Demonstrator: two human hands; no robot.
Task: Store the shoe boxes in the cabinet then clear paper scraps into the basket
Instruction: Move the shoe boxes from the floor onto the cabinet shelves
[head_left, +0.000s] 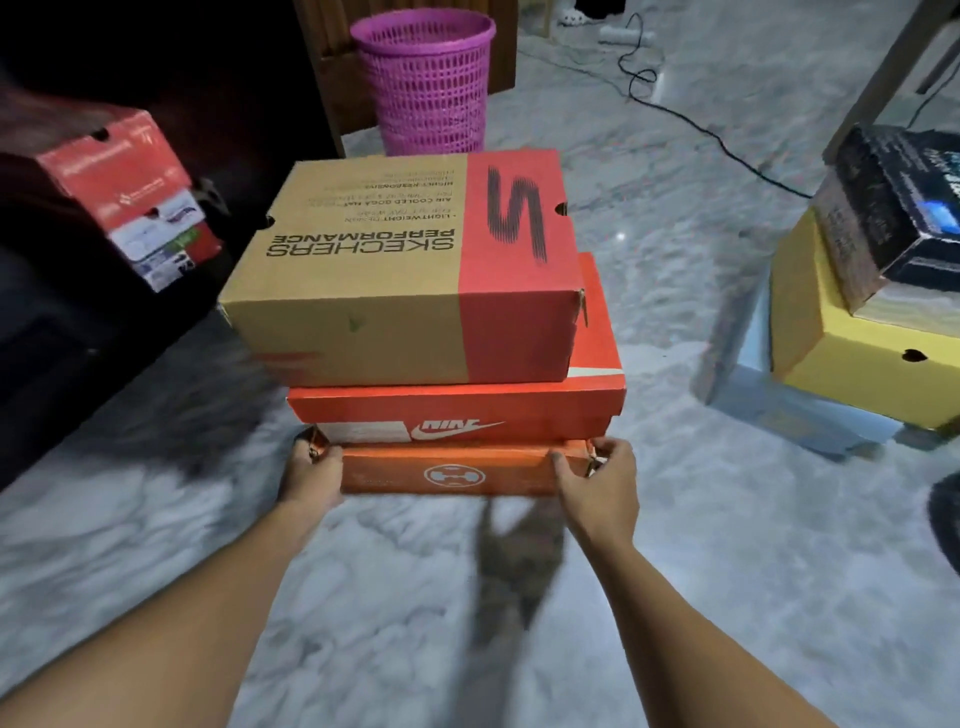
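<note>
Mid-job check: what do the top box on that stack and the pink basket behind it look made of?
Skechers box: cardboard, matte tan with a printed red panel; folded edges, punched notches and a frayed right corner show it. Pink basket: probably moulded plastic, faintly glossy, with a uniform open lattice wall and a thick rim.

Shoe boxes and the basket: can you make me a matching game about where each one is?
Things:
1 Skechers box
2 Nike box
3 lowest orange box
4 pink basket

Places:
A between the other two boxes
B on the floor behind the boxes
C gripped by the left hand and right hand
D topmost of the three

Pairs: 1-D, 2-A, 3-C, 4-B.
</note>
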